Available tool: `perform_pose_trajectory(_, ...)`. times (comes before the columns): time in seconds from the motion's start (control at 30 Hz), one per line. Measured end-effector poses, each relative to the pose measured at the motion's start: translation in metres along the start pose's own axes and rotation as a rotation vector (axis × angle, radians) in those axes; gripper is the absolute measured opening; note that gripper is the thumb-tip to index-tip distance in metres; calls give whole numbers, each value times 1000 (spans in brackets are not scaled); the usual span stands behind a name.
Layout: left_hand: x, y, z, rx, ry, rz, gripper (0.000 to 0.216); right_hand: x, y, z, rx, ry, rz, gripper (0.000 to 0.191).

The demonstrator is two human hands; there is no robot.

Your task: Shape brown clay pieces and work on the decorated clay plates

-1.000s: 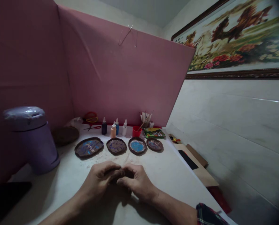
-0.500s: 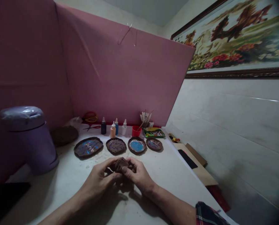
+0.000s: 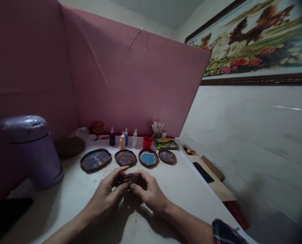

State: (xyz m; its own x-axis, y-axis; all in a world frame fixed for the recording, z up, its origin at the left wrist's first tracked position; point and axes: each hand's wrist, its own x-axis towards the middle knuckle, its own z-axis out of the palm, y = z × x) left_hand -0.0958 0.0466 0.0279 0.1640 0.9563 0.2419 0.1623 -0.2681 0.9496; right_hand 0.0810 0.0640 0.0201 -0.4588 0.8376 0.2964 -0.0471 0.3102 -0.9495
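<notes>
At six o'clock, clay (image 3: 133, 178) looks rough, matt; at nine, glossy plastic (image 3: 31, 120) tops a canister (image 3: 43, 162); at three, tiles (image 3: 267, 128) shine.

Dim, cool light, left side murkiest. Soft shadows on bench (image 3: 181, 189) below left hand (image 3: 107, 189) and right hand (image 3: 152, 191). Glare on canister lid (image 3: 26, 124), streak on wall tiles (image 3: 262, 128). Wide-angle stretch at edges, top-right corner dark; fine detail smeared.

Fingers (image 3: 144, 175) partly hide the brown clay lump (image 3: 133, 179). The view's edges crop the horse painting (image 3: 255, 42) and plaid sleeve (image 3: 224, 233); lettering on the green packet (image 3: 167, 144) is blurred.
</notes>
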Motion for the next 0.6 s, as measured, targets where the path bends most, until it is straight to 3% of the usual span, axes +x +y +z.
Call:
perform_pose_trajectory(0.2,0,4,0,-22,-50,-4,33,3,7,0,162,20,23,31)
perform_pose_trajectory(0.4,-1,9,-1,53,-166,60,31,-1,4,1,14,48,85,48)
perform_pose_trajectory(0.6,-3,16,1,86,-215,64,28,-2,-9,3,-83,74,53,30)
